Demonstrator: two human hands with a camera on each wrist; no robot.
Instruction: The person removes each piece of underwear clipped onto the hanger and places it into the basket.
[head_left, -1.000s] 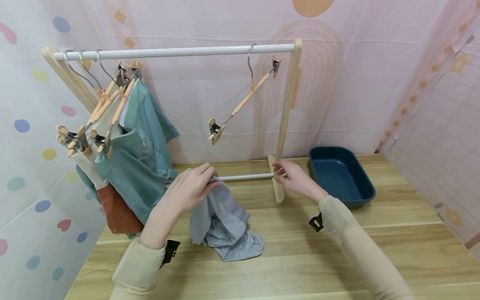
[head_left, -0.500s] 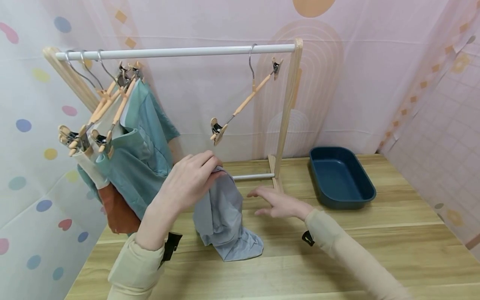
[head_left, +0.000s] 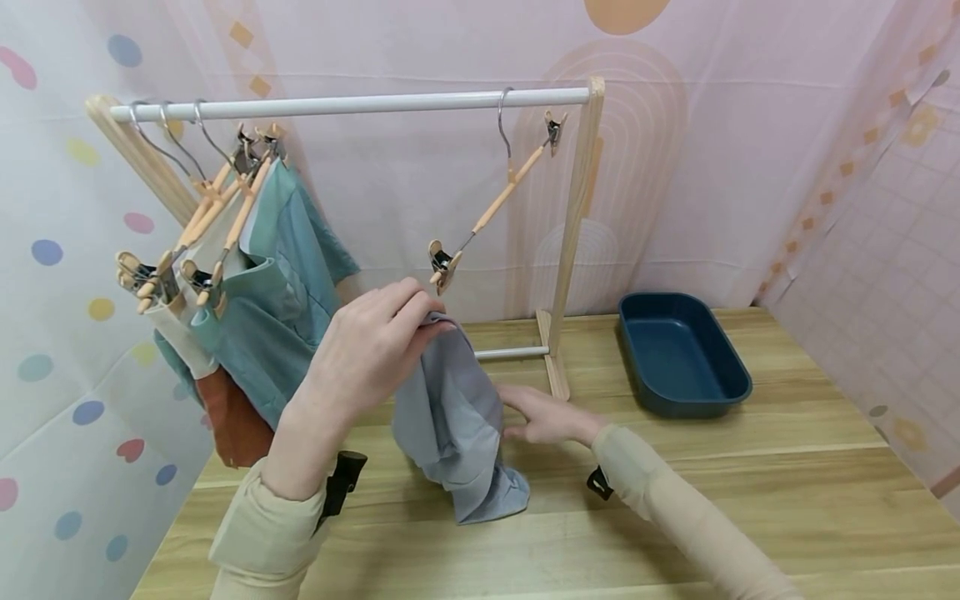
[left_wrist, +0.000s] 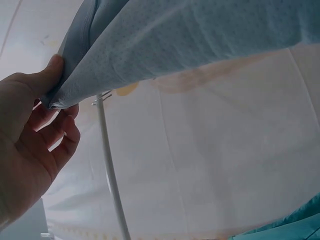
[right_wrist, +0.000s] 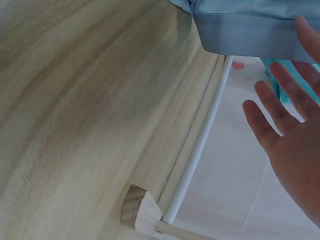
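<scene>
Your left hand has a pinch on one top corner of the grey-blue cloth, thumb against fingertips. Your right hand has its fingers spread, no grip that I can see, right at the cloth's right side; can't tell if it touches. Cloth hangs from the left pinch, its lower end slumped on the table, in front of the rack's low rail. My read: you're after the second corner. Follow the straight band to its far end, take both layers, thumb on one face, fingers on the other, then pull level until the sag goes. Don't grab a mid-fold; it would bunch. Mind the bare hanger: its near clip sits just above your left fingers. Hung clothes left, blue tub right, both out of your way.
</scene>
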